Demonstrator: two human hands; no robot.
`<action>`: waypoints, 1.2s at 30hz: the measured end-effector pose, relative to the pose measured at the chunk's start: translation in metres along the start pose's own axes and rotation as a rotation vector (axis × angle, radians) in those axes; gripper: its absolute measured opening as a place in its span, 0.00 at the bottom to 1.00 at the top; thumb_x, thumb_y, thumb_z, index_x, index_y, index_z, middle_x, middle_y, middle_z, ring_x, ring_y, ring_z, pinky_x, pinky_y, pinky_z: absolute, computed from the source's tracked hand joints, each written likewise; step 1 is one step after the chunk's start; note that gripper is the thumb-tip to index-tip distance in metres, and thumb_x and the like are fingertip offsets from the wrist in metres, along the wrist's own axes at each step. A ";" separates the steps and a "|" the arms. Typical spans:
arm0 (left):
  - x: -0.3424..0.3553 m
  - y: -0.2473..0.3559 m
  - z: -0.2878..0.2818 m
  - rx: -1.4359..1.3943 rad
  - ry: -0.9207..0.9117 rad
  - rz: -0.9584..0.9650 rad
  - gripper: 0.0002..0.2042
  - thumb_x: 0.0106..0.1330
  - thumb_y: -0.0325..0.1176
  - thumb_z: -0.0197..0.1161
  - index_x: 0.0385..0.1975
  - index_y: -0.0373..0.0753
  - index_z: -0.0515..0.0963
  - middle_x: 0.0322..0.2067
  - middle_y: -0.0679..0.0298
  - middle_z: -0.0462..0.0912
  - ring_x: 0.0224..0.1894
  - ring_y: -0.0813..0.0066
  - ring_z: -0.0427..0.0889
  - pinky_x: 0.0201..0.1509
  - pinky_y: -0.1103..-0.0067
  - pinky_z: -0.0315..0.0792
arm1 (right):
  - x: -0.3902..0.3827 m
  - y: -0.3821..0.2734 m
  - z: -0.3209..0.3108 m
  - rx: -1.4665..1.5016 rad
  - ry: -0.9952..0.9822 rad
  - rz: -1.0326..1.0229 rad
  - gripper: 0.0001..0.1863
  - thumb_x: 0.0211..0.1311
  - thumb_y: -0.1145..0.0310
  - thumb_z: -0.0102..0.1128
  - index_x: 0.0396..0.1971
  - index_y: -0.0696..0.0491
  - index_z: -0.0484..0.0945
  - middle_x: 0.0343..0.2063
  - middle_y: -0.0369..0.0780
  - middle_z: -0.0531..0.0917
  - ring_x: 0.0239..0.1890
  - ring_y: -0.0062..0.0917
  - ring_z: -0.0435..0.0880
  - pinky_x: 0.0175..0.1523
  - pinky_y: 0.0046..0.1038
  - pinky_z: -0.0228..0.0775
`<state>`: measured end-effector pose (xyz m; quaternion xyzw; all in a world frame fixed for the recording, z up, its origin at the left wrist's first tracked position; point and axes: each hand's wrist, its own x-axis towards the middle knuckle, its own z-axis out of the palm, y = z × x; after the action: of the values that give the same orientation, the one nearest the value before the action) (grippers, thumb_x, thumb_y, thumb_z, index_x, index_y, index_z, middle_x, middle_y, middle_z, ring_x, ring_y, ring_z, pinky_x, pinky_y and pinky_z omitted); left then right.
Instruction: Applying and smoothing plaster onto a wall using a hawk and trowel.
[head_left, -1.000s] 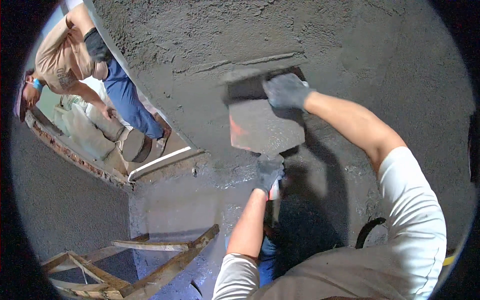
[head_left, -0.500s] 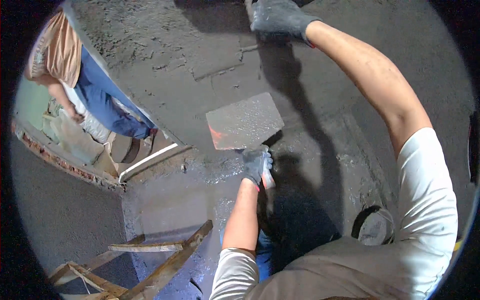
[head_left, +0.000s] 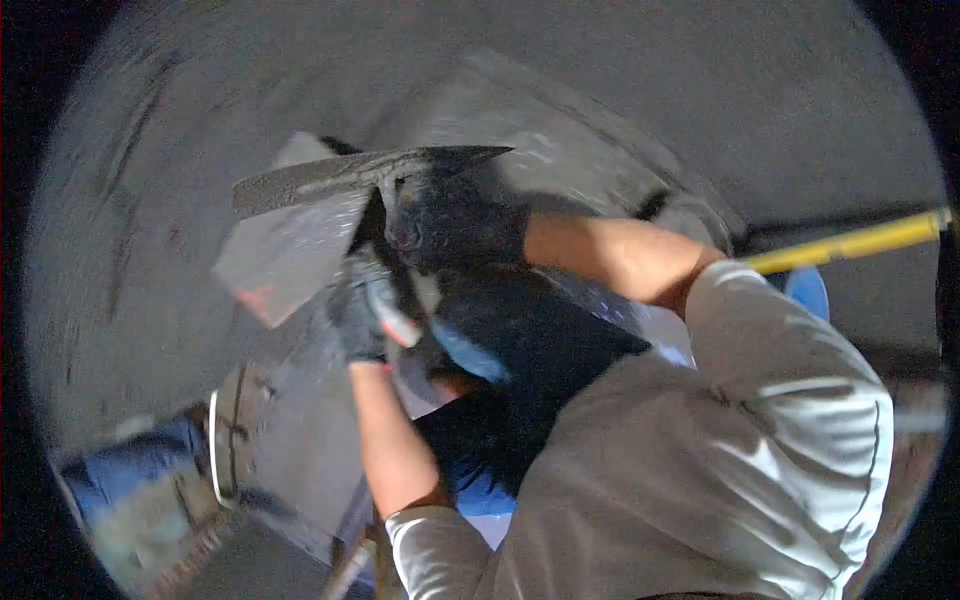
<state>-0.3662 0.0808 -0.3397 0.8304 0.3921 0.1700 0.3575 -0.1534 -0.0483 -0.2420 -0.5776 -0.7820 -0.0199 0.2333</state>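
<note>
My left hand (head_left: 358, 312), in a dark glove, is closed on the handle of a square grey hawk (head_left: 275, 260) with a reddish patch at one corner. My right hand (head_left: 450, 222), also gloved, grips a long trowel (head_left: 300, 188), its blade tilted nearly edge-on over the hawk and coated with grey mortar. Both hands are close together in front of my body, and motion blurs them. Around them is a grey plastered wall (head_left: 150, 220), smeared by motion; the right hand's fingers are mostly in shadow.
A long yellow bar (head_left: 850, 242) lies at the right, near a blue object (head_left: 805, 298). At lower left, blue trouser legs (head_left: 135, 462), apparently the other person's, show beside a white edge (head_left: 218, 445). Timber (head_left: 355, 560) shows at the bottom.
My right hand has come down from high on the wall to the hawk, which has shifted left and tilted. The view has swung, pushing the opening and person to lower left.
</note>
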 end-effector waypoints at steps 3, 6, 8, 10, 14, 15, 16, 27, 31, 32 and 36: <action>0.014 -0.058 0.032 -0.004 -0.108 -0.002 0.14 0.62 0.42 0.48 0.41 0.47 0.77 0.32 0.59 0.81 0.32 0.61 0.79 0.40 0.68 0.71 | -0.122 0.031 -0.005 0.040 -0.087 0.230 0.11 0.46 0.62 0.60 0.28 0.53 0.77 0.30 0.41 0.77 0.34 0.31 0.75 0.38 0.31 0.67; 0.032 -0.076 0.072 0.504 -0.147 0.355 0.13 0.62 0.40 0.48 0.41 0.49 0.77 0.34 0.57 0.80 0.34 0.59 0.79 0.45 0.65 0.69 | -0.250 0.012 -0.042 0.186 -0.370 0.907 0.16 0.57 0.57 0.56 0.39 0.53 0.77 0.38 0.39 0.77 0.38 0.26 0.75 0.43 0.30 0.67; 0.037 -0.031 0.116 0.657 -0.484 0.362 0.13 0.61 0.40 0.49 0.42 0.48 0.76 0.36 0.56 0.80 0.38 0.60 0.78 0.46 0.64 0.68 | -0.318 -0.016 -0.068 0.525 -0.094 1.351 0.16 0.60 0.59 0.54 0.42 0.54 0.76 0.39 0.38 0.78 0.35 0.24 0.76 0.38 0.30 0.69; 0.023 -0.050 0.149 0.960 -0.740 0.644 0.15 0.60 0.41 0.52 0.44 0.46 0.75 0.43 0.56 0.78 0.46 0.63 0.76 0.49 0.62 0.67 | -0.319 -0.035 -0.123 0.602 -0.337 1.768 0.18 0.60 0.59 0.52 0.46 0.53 0.73 0.41 0.40 0.77 0.37 0.26 0.77 0.44 0.30 0.70; -0.017 -0.131 0.224 -0.040 -0.532 0.587 0.14 0.64 0.38 0.49 0.42 0.38 0.76 0.39 0.51 0.77 0.38 0.59 0.75 0.50 0.73 0.67 | -0.496 -0.055 -0.116 -0.266 -0.287 1.023 0.13 0.59 0.62 0.54 0.40 0.50 0.77 0.32 0.40 0.81 0.34 0.26 0.79 0.42 0.26 0.71; -0.016 -0.129 0.236 -0.054 -0.560 0.593 0.14 0.64 0.38 0.49 0.42 0.38 0.76 0.39 0.51 0.77 0.38 0.59 0.75 0.50 0.73 0.67 | -0.511 -0.047 -0.135 -0.253 -0.306 1.044 0.13 0.59 0.62 0.54 0.40 0.50 0.77 0.32 0.40 0.81 0.34 0.26 0.79 0.42 0.26 0.71; -0.016 -0.126 0.246 -0.067 -0.582 0.600 0.14 0.64 0.38 0.49 0.42 0.38 0.76 0.39 0.51 0.77 0.38 0.59 0.75 0.50 0.73 0.67 | -0.523 -0.027 -0.141 -0.241 -0.323 1.061 0.13 0.58 0.62 0.54 0.40 0.50 0.77 0.33 0.40 0.81 0.35 0.27 0.79 0.42 0.26 0.71; -0.010 -0.088 0.309 -0.112 -0.694 0.662 0.14 0.64 0.39 0.48 0.43 0.39 0.76 0.40 0.52 0.77 0.40 0.60 0.75 0.51 0.73 0.67 | -0.359 0.024 -0.019 -0.102 -0.422 1.114 0.12 0.58 0.65 0.53 0.41 0.50 0.77 0.35 0.40 0.81 0.38 0.27 0.79 0.45 0.28 0.70; -0.010 -0.058 0.343 -0.140 -0.755 0.731 0.14 0.64 0.39 0.48 0.43 0.40 0.76 0.41 0.52 0.77 0.40 0.61 0.75 0.51 0.73 0.67 | -0.396 -0.008 -0.079 -0.075 -0.438 1.176 0.12 0.58 0.66 0.53 0.41 0.50 0.77 0.36 0.40 0.81 0.39 0.27 0.79 0.46 0.28 0.70; -0.010 -0.052 0.349 -0.139 -0.772 0.746 0.14 0.65 0.39 0.48 0.43 0.40 0.75 0.41 0.52 0.77 0.40 0.61 0.75 0.51 0.73 0.67 | -0.397 -0.011 -0.087 -0.062 -0.438 1.191 0.12 0.57 0.66 0.53 0.41 0.50 0.77 0.37 0.40 0.81 0.39 0.27 0.78 0.46 0.28 0.70; -0.013 -0.034 0.364 -0.129 -0.828 0.783 0.14 0.65 0.39 0.48 0.43 0.40 0.75 0.41 0.53 0.77 0.41 0.61 0.75 0.51 0.72 0.67 | -0.401 -0.024 -0.108 0.006 -0.445 1.222 0.12 0.57 0.67 0.53 0.41 0.50 0.77 0.37 0.40 0.81 0.40 0.28 0.78 0.47 0.29 0.69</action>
<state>-0.1877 -0.0825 -0.6144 0.8876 -0.1284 -0.0262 0.4416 -0.0486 -0.4467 -0.2958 -0.9081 -0.3420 0.2388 0.0364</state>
